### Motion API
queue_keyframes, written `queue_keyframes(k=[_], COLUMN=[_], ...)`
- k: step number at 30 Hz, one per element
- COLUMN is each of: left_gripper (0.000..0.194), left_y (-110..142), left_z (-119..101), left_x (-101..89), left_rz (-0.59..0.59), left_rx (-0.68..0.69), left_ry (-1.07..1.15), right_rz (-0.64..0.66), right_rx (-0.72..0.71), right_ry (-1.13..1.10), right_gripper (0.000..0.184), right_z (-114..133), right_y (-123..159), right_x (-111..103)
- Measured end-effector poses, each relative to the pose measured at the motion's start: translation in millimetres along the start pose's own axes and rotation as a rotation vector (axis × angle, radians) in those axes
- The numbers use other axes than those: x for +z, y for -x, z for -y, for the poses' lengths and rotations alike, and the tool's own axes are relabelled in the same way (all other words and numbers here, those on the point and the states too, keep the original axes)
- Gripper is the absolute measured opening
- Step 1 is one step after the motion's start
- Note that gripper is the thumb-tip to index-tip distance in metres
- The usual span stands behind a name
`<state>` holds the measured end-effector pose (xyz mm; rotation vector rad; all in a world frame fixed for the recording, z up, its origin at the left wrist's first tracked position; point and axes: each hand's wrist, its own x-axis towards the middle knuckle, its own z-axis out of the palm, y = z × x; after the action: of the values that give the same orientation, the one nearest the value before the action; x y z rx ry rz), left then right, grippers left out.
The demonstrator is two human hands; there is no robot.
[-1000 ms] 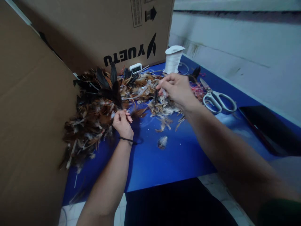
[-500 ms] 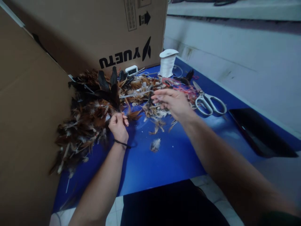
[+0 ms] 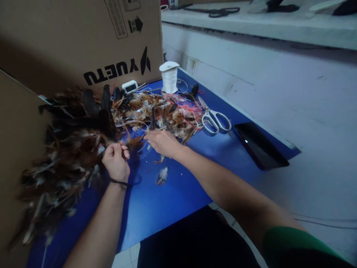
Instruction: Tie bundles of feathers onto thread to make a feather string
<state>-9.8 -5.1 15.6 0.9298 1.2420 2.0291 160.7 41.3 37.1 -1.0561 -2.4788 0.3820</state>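
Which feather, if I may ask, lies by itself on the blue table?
The small grey-and-white feather; bare table surrounds it, unlike the bunched feathers.

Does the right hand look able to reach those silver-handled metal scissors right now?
Probably yes: the right hand is fairly near, and the scissors lie uncovered, though thin red strands lie beside them.

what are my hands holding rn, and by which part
The left hand pinches a bundle of long black and brown feathers at its lower end, between thumb and fingers. Whether the right hand holds anything cannot be told.
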Motion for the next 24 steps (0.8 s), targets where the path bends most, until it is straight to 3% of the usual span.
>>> queue_keyframes(k=[4, 12, 17, 21, 24], left_gripper=[0.028, 0.028, 0.024, 0.023, 0.023], left_y=[1, 7, 8, 8, 8], left_z=[-1, -6, -7, -6, -5], left_x=[0.2, -2.2, -4.3, -5.4, -5.2], left_rz=[0.007, -0.004, -0.016, -0.005, -0.009], left_rx=[-0.01, -0.082, -0.103, -0.128, -0.149], left_ry=[-0.007, -0.032, -0.04, -0.039, -0.022], right_rz=[0.018, -0.086, -0.115, -0.291, -0.484], right_rx=[-0.017, -0.096, -0.036, -0.083, -0.015], right_ry=[0.099, 0.128, 0.12, -0.017, -0.185], right_gripper=[0.031, 0.035, 0.03, 0.031, 0.029], right_z=[6, 11, 14, 13, -4], right_y=[2, 5, 4, 5, 5], right_x=[1, -1, 1, -13, -47])
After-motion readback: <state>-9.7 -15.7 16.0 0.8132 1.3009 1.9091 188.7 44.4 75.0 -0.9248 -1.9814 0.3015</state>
